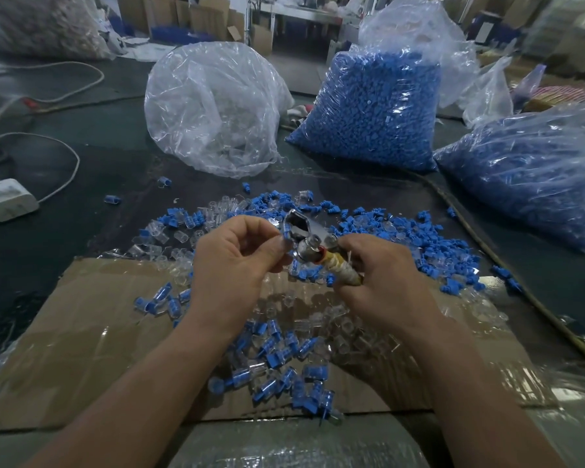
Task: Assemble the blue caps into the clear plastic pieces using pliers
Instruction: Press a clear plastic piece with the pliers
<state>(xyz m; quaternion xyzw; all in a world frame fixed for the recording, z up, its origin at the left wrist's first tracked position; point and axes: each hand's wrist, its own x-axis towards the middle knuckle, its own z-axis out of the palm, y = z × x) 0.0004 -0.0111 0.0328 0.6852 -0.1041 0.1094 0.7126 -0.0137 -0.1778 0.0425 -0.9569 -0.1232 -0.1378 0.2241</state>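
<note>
My right hand (382,275) grips the tape-wrapped handles of the metal pliers (306,236), whose jaws point up and left. My left hand (240,255) pinches a clear piece with a blue cap (287,231) at the pliers' jaws. Loose blue caps (419,244) and clear plastic pieces (169,238) lie scattered on the table behind my hands. Several joined blue-and-clear pieces (284,369) lie heaped on the cardboard (92,332) between my forearms.
A clear bag of clear pieces (213,106) stands at the back. Two bags of blue caps (375,109) (527,173) stand to the right. A white power strip (5,199) with its cord lies at the left. A cord (493,255) runs along the right side.
</note>
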